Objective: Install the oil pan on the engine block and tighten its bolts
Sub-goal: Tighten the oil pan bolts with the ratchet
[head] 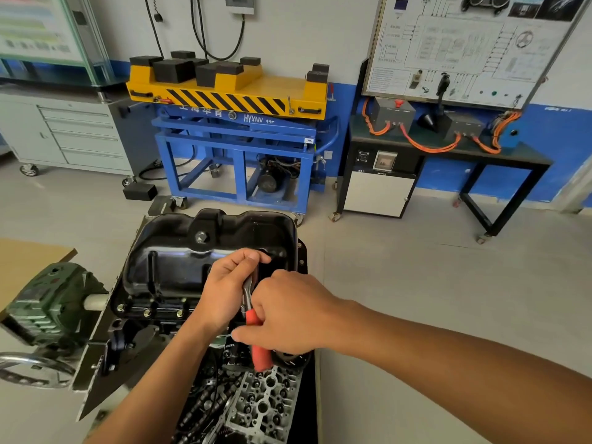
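Head view: black oil pan (192,261) sits atop engine block (141,330), with gold bolts (147,313) along its near flange. Our left hand (224,290) curls over metal head of ratchet (252,316) at pan's right side; our right hand (288,315) grips its red handle. Cylinder head (266,395) lies nearer us. Beyond, on yellow-topped blue lift cart (230,97), we read "HY"; rest is unclear, and Chinese characters are partly hidden.

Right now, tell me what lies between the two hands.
In the head view, the ratchet's chrome shank spans from left hand to right hand.
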